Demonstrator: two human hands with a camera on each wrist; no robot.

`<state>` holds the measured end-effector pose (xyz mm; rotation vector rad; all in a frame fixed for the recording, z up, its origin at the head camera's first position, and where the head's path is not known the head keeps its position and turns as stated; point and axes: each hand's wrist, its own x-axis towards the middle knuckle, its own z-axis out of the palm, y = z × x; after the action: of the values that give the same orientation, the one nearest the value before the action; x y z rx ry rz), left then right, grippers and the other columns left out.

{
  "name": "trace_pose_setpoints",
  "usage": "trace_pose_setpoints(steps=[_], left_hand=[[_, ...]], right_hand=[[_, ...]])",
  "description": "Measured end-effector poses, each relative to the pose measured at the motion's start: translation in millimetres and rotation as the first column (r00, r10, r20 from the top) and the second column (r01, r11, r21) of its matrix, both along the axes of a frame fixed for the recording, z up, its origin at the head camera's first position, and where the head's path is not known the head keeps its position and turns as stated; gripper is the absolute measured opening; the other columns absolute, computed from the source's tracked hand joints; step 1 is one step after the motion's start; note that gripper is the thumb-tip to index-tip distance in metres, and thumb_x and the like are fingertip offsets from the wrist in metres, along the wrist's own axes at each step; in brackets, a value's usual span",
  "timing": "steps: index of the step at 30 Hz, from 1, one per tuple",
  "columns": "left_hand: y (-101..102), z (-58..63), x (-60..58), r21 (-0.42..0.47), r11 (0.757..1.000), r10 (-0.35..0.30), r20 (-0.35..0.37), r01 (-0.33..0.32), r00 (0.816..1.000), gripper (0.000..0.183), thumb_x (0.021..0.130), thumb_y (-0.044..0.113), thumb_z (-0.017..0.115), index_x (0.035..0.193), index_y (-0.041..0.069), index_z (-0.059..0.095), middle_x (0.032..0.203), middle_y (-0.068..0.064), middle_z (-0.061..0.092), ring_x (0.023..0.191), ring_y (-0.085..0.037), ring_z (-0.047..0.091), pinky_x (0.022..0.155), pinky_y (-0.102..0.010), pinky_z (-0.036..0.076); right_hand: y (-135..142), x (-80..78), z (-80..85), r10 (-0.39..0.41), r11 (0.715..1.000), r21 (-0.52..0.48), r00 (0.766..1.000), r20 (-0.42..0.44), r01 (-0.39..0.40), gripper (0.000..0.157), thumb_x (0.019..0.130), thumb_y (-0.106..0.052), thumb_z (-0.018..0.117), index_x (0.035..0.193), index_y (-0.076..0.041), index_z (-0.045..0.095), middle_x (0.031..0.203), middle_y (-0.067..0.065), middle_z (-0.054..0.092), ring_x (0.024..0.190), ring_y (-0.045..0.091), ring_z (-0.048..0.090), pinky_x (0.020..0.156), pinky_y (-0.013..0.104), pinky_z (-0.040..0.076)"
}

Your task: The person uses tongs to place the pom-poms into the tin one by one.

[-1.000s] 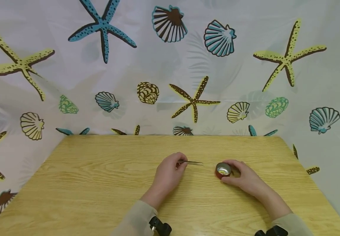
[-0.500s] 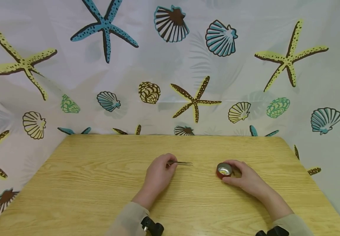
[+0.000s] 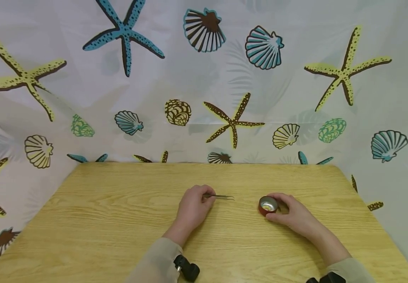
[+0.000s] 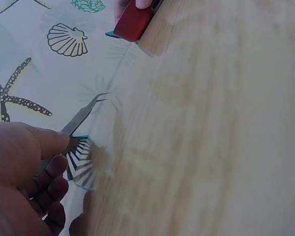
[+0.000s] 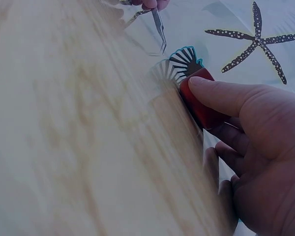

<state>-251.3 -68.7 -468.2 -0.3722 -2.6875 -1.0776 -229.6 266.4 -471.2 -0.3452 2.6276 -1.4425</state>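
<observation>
In my left hand (image 3: 194, 205) I pinch a pair of bent-tip tweezers (image 4: 82, 116) between thumb and fingers, the tips pointing right and slightly apart. Nothing shows between those tips. My right hand (image 3: 293, 214) grips a small round red tin (image 3: 262, 211) from its right side, thumb in front and fingers behind. The tin's silver inside faces up toward the head view, with something small and yellowish-white at the bottom, too small to identify. Its red side wall shows in the right wrist view under my thumb. A gap separates the tweezers from the tin.
Both hands are over a light wooden table (image 3: 112, 220). A white cloth (image 3: 147, 86) printed with starfish and shells hangs behind the table and along both sides. Each forearm wears a black wrist camera (image 3: 187, 268).
My left hand with the tweezers has moved left, away from the tin, then slightly back to the right. The right hand and tin have stayed in place.
</observation>
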Motion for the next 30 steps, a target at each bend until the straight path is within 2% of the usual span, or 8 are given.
trace_pose_setpoints(steps=[4,14,18,22,25,30], left_hand=[[-0.9,-1.9,-1.5,-0.038,0.999,0.006,-0.012,-0.006,1.000,0.004,0.103,0.011,0.081,0.106,0.012,0.080,0.102,-0.003,0.072,0.095,-0.023,0.064,0.094,-0.049,0.053],[-4.0,-1.3,-2.3,-0.155,0.987,0.052,0.024,-0.047,0.998,0.005,0.100,0.017,0.084,0.104,0.015,0.082,0.102,-0.001,0.071,0.098,-0.028,0.062,0.088,-0.056,0.051],[-4.1,-0.2,-2.3,-0.185,0.982,0.053,0.028,-0.047,0.998,0.004,0.100,0.018,0.084,0.103,0.016,0.083,0.101,-0.001,0.070,0.097,-0.028,0.061,0.088,-0.056,0.051],[-4.3,1.2,-1.4,-0.195,0.980,0.052,0.034,-0.044,0.998,0.003,0.099,0.017,0.085,0.101,0.018,0.082,0.102,-0.002,0.070,0.098,-0.030,0.062,0.088,-0.057,0.051],[-5.1,1.9,-1.0,-0.209,0.977,0.060,0.038,-0.051,0.997,0.005,0.098,0.017,0.086,0.099,0.019,0.082,0.104,-0.003,0.070,0.100,-0.032,0.061,0.090,-0.058,0.051],[-7.3,3.1,-0.9,-0.226,0.973,0.058,0.054,-0.045,0.997,0.006,0.098,0.019,0.086,0.101,0.019,0.081,0.106,-0.005,0.070,0.103,-0.033,0.061,0.091,-0.058,0.050]], right_hand=[[-1.7,0.2,0.7,0.000,1.000,0.000,1.000,0.003,0.000,0.067,0.097,-0.031,0.089,0.153,-0.010,0.061,0.155,0.017,0.058,0.153,0.044,0.042,0.124,0.068,0.029],[-2.6,1.0,1.2,-0.015,0.999,0.033,1.000,-0.004,0.016,0.066,0.096,-0.033,0.090,0.153,-0.012,0.062,0.155,0.018,0.058,0.152,0.045,0.042,0.124,0.069,0.029],[-3.7,0.7,2.4,-0.024,0.999,0.049,1.000,-0.005,0.024,0.066,0.096,-0.034,0.090,0.153,-0.015,0.064,0.156,0.017,0.058,0.153,0.047,0.040,0.123,0.070,0.028],[-5.2,1.2,4.0,-0.028,0.997,0.067,1.000,-0.003,0.028,0.068,0.096,-0.036,0.090,0.155,-0.016,0.063,0.160,0.018,0.056,0.158,0.052,0.031,0.125,0.073,0.023],[-6.3,1.4,4.6,-0.020,0.997,0.074,1.000,-0.016,0.021,0.069,0.097,-0.036,0.089,0.157,-0.016,0.061,0.161,0.018,0.055,0.158,0.052,0.031,0.124,0.074,0.023],[-7.2,1.0,2.8,0.001,0.996,0.090,0.998,-0.064,0.005,0.073,0.098,-0.035,0.088,0.160,-0.012,0.058,0.160,0.020,0.056,0.152,0.048,0.042,0.122,0.071,0.031]])
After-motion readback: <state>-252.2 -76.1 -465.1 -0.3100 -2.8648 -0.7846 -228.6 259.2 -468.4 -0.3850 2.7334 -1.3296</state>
